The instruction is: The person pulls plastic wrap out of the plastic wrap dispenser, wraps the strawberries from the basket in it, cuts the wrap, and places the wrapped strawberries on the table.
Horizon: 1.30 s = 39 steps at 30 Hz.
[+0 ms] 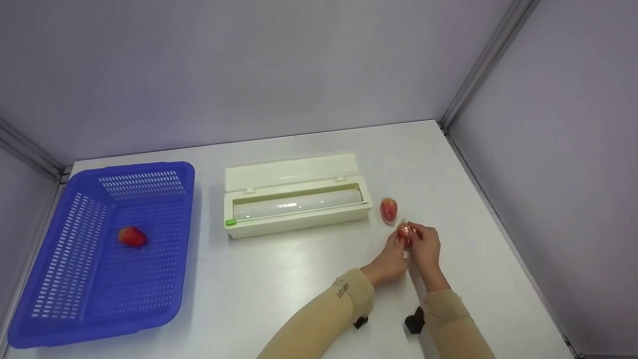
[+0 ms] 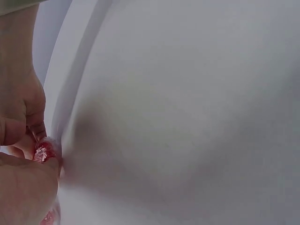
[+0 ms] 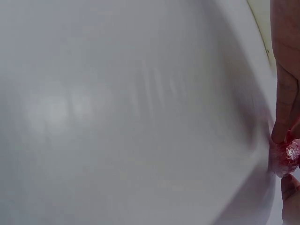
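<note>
Both hands hold one red fruit [image 1: 404, 235] wrapped in shiny clear film, at the right part of the table. My left hand [image 1: 391, 262] pinches it from the left, while my right hand [image 1: 426, 249] grips its other side with curled fingers. In the left wrist view the wrapped fruit [image 2: 44, 151] is partly hidden behind fingers. The right wrist view catches the film-covered fruit [image 3: 286, 157] at its right edge, between fingertips. Just beyond the hands lies another film-wrapped red fruit [image 1: 389, 210].
A white cling film dispenser [image 1: 299, 224] stands at mid-table, lid raised, its film roll [image 1: 299, 203] showing. On the left is a blue plastic basket [image 1: 183, 259] with one red-yellow fruit [image 1: 132, 236] inside. Walls [image 1: 249, 75] enclose the table's back and sides.
</note>
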Each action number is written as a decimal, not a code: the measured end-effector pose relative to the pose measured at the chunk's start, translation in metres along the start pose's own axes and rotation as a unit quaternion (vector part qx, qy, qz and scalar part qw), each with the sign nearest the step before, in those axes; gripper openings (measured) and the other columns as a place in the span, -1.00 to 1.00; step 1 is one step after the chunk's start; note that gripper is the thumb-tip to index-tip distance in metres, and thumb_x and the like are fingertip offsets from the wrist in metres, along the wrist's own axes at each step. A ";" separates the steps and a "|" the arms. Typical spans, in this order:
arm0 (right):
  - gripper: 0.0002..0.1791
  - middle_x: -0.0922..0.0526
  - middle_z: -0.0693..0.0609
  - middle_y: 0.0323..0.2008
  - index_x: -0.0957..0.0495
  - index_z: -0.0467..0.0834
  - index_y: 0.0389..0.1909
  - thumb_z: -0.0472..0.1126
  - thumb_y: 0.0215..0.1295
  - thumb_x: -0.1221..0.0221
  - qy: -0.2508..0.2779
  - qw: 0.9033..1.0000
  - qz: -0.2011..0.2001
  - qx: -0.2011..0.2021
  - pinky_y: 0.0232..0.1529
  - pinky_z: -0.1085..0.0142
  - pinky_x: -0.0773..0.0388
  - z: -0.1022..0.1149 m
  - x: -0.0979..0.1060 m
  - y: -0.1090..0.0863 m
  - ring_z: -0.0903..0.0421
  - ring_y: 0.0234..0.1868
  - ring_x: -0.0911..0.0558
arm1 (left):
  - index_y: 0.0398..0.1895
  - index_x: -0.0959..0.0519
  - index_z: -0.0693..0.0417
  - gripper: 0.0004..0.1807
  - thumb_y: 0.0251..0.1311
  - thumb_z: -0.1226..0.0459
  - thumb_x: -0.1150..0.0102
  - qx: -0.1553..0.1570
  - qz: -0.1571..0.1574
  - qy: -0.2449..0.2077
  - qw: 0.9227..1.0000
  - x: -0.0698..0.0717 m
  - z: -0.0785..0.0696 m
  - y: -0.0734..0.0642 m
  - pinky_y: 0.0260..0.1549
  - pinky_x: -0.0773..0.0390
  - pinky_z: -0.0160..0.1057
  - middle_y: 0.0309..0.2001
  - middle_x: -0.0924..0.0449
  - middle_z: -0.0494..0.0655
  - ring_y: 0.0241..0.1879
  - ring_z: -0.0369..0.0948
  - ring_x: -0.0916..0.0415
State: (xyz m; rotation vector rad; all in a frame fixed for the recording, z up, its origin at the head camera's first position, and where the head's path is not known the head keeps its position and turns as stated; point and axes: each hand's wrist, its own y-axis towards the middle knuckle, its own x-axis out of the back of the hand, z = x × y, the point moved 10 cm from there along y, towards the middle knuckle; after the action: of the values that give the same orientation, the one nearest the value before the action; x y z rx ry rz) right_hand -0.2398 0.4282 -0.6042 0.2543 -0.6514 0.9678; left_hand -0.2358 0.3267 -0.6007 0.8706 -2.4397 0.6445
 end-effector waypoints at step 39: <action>-0.63 -0.43 -0.25 0.10 -0.39 -0.29 0.14 -0.27 0.38 0.11 0.043 0.996 -0.042 0.069 0.21 0.04 -0.33 0.036 0.015 0.042 -0.13 0.15 -0.39 | -0.05 -0.57 0.10 -0.70 0.19 0.40 0.05 -0.082 -0.112 0.112 0.984 0.096 0.023 -0.021 0.34 -0.17 -0.25 0.31 -0.31 -0.04 0.36 -0.11 -0.17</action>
State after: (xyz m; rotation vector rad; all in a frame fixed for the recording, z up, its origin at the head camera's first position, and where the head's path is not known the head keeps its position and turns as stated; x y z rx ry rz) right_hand -0.2827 0.4446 -0.5702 0.3582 -0.4927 0.9398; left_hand -0.2943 0.2555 -0.5589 0.9332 -2.1220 0.4272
